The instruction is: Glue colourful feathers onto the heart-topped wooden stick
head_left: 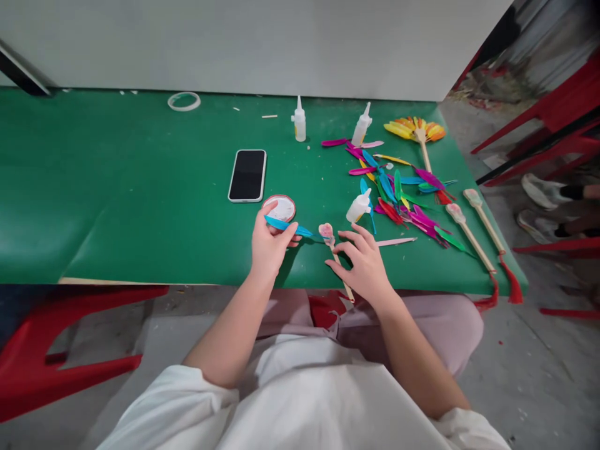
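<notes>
A blue feather (293, 227) is pinched in my left hand (272, 240), its thin quill end reaching the head of a small wooden fan handle (327, 232). That handle has a pinkish patch on its head and extends over the table's front edge. My right hand (360, 259) is curled beside the handle, fingertips around its stick. Just behind my left hand lies a round lid with a red rim (284, 207). A white glue bottle (359, 206) leans behind my right hand, and a pale pink feather (396, 242) lies to its right.
On the green table (154, 187) are a phone (247, 175), a tape roll (184, 101), two more glue bottles (300, 124) and colourful feathers (387, 184). At right lie a yellow-orange feather fan (420, 132) and two tasselled handles (473, 240). Red chairs and another person's feet are beyond.
</notes>
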{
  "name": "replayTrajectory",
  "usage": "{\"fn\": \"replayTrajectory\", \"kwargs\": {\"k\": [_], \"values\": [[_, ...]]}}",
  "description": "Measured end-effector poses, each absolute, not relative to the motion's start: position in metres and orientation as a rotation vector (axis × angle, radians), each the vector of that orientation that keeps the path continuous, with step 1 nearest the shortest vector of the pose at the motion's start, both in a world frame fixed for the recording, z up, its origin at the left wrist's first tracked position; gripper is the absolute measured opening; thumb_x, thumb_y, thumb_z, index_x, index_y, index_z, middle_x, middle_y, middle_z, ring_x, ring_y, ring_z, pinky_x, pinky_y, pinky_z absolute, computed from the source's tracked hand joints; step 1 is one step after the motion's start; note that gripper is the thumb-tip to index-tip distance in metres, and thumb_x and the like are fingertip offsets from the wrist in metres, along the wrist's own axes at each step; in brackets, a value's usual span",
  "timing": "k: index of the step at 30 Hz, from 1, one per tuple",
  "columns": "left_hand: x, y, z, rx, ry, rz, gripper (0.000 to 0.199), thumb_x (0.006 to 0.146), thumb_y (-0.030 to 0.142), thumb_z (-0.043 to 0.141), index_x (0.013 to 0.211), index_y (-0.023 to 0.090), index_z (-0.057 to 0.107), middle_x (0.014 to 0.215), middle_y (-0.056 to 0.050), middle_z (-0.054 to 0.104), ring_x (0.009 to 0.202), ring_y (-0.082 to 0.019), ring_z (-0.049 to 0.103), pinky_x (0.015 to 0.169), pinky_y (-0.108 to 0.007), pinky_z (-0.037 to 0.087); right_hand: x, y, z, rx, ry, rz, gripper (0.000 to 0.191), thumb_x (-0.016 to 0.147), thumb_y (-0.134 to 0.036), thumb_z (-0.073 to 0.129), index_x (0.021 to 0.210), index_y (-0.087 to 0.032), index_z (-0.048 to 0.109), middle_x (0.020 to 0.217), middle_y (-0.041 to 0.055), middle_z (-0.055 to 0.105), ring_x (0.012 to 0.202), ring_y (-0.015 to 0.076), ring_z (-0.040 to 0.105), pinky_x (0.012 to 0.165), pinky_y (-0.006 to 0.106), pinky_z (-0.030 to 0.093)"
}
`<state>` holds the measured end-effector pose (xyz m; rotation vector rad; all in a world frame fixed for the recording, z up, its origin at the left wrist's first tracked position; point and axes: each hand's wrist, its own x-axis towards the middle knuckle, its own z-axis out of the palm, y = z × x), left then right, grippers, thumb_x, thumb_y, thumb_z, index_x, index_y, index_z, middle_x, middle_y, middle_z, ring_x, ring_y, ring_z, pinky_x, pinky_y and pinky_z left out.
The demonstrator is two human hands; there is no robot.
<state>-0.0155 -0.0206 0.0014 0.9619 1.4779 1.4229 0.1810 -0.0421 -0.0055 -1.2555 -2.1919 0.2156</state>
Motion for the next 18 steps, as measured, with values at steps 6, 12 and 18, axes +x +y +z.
{"fn": "replayTrajectory", "kwargs": {"k": [6, 12, 18], "values": [[-0.02, -0.027, 0.0, 1.004, 1.501, 1.403, 0.09, 0.067, 0.029, 0.074, 0.139, 0.03, 0.02, 0.073, 0.001, 0.063, 0.05, -0.014, 0.063, 0.045, -0.02, 0.05, 0.179, -0.055, -0.007, -1.266, -2.18, 0.245, 0.01, 0.078, -0.033, 0.058, 0.081, -0.023, 0.06, 0.107, 0.0055, 0.062, 0.121, 0.0257, 0.042, 0.098, 0.044, 0.04], [-0.025, -0.03, 0.0, 1.071, 1.54, 1.386, 0.101, 0.068, 0.037, 0.073, 0.142, 0.026, 0.005, 0.064, 0.003, 0.061, 0.049, -0.016, 0.063, 0.044, -0.022, 0.051, 0.173, -0.068, -0.006, -1.236, -2.129, 0.232, 0.005, 0.078, -0.024, 0.059, 0.082, -0.022, 0.06, 0.099, 0.0039, 0.067, 0.115, 0.0241, 0.049, 0.092, 0.042, 0.044], [-0.029, -0.029, 0.003, 1.135, 1.564, 1.325, 0.1, 0.071, 0.041, 0.069, 0.142, 0.023, 0.0, 0.065, 0.001, 0.061, 0.049, -0.016, 0.063, 0.043, -0.021, 0.05, 0.159, -0.073, 0.0, -1.29, -2.081, 0.252, 0.008, 0.075, -0.022, 0.062, 0.083, -0.019, 0.062, 0.097, 0.005, 0.067, 0.109, 0.0241, 0.052, 0.091, 0.041, 0.045]]}}
